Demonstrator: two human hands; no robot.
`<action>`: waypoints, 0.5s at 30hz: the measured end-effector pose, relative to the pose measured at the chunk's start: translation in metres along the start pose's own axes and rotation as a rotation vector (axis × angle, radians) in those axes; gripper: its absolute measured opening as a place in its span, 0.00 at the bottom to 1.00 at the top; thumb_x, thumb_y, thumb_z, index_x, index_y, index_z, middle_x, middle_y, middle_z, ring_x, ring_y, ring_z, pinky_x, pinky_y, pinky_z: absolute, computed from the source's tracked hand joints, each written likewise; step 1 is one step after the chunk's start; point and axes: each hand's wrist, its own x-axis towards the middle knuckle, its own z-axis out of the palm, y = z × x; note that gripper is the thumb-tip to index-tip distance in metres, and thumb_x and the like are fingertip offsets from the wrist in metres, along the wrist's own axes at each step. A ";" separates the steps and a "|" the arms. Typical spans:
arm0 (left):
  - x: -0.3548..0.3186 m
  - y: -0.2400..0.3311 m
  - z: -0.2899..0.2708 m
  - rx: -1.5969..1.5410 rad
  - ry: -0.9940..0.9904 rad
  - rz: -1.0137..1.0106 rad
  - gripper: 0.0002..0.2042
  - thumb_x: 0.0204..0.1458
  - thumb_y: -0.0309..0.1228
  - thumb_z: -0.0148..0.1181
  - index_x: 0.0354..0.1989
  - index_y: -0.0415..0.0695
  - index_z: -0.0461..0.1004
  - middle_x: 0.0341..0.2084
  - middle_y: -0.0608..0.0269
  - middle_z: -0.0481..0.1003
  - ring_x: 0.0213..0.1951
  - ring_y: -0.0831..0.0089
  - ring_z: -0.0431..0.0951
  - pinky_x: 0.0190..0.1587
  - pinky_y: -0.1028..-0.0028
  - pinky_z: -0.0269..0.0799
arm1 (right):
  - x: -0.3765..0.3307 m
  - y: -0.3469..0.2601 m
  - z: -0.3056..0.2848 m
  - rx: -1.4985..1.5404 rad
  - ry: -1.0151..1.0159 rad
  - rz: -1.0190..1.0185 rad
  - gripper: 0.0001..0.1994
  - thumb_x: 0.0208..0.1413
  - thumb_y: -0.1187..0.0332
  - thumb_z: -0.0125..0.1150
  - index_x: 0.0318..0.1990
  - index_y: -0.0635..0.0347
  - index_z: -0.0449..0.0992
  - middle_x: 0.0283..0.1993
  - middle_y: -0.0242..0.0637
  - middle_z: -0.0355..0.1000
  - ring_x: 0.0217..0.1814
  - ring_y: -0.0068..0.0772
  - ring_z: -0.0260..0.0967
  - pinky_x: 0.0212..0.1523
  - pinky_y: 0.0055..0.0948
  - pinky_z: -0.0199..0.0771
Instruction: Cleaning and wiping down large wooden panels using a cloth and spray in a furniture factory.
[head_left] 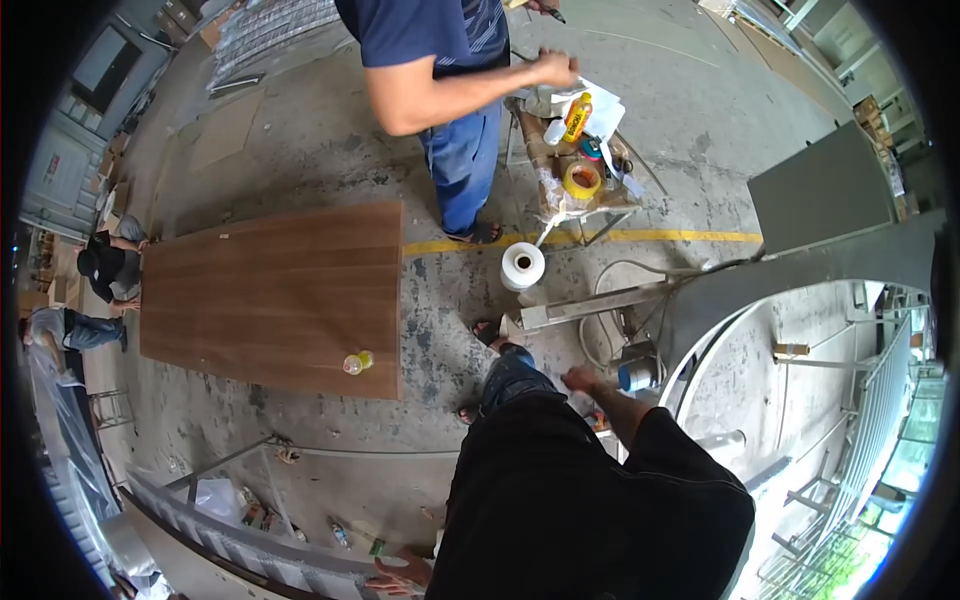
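My right hand [580,378] hangs loose, fingers spread, grasping nothing, with the blue-and-white can [634,376] just beside it on the floor, while my left hand [400,575] grips the grey metal rail [250,545] down by my side.
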 end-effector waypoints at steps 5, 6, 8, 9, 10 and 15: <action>0.013 0.025 0.037 -0.018 -0.047 0.082 0.27 0.51 0.44 0.63 0.60 0.51 0.67 0.72 0.35 0.43 0.72 0.38 0.45 0.67 0.42 0.47 | 0.045 0.071 0.024 0.846 0.254 -0.707 0.20 0.52 0.51 0.58 0.26 0.61 0.79 0.24 0.39 0.70 0.30 0.36 0.71 0.35 0.38 0.71; 0.008 0.005 0.020 0.048 -0.027 0.019 0.27 0.51 0.43 0.63 0.59 0.51 0.68 0.72 0.35 0.43 0.72 0.38 0.45 0.67 0.42 0.47 | 0.041 0.021 -0.012 0.460 -0.142 -0.109 0.20 0.53 0.48 0.60 0.27 0.57 0.80 0.22 0.37 0.73 0.28 0.34 0.72 0.33 0.37 0.71; -0.003 -0.015 0.000 0.073 0.070 -0.005 0.22 0.49 0.37 0.63 0.54 0.48 0.70 0.71 0.34 0.43 0.71 0.38 0.45 0.67 0.43 0.49 | 0.061 -0.040 -0.045 0.111 -0.235 -0.097 0.14 0.59 0.56 0.55 0.35 0.57 0.78 0.26 0.41 0.75 0.34 0.40 0.75 0.38 0.39 0.73; 0.000 -0.004 -0.003 0.058 0.081 0.049 0.22 0.49 0.36 0.64 0.54 0.48 0.70 0.71 0.34 0.44 0.71 0.38 0.46 0.67 0.43 0.49 | 0.066 -0.022 -0.063 0.253 -0.104 -0.141 0.16 0.61 0.55 0.54 0.32 0.58 0.77 0.23 0.37 0.72 0.31 0.35 0.73 0.36 0.35 0.73; 0.000 0.008 -0.003 0.013 0.029 0.033 0.23 0.48 0.35 0.65 0.54 0.48 0.70 0.71 0.34 0.45 0.72 0.39 0.45 0.67 0.43 0.49 | 0.081 -0.008 -0.083 0.292 -0.096 -0.060 0.13 0.61 0.58 0.55 0.31 0.57 0.76 0.23 0.37 0.71 0.31 0.33 0.72 0.35 0.32 0.73; -0.006 0.018 0.006 -0.003 0.059 0.052 0.25 0.48 0.30 0.65 0.57 0.50 0.69 0.71 0.39 0.48 0.70 0.41 0.49 0.68 0.46 0.52 | 0.163 0.001 -0.157 1.473 -0.356 -0.369 0.07 0.60 0.74 0.58 0.30 0.51 0.71 0.30 0.30 0.67 0.29 0.25 0.66 0.25 0.26 0.66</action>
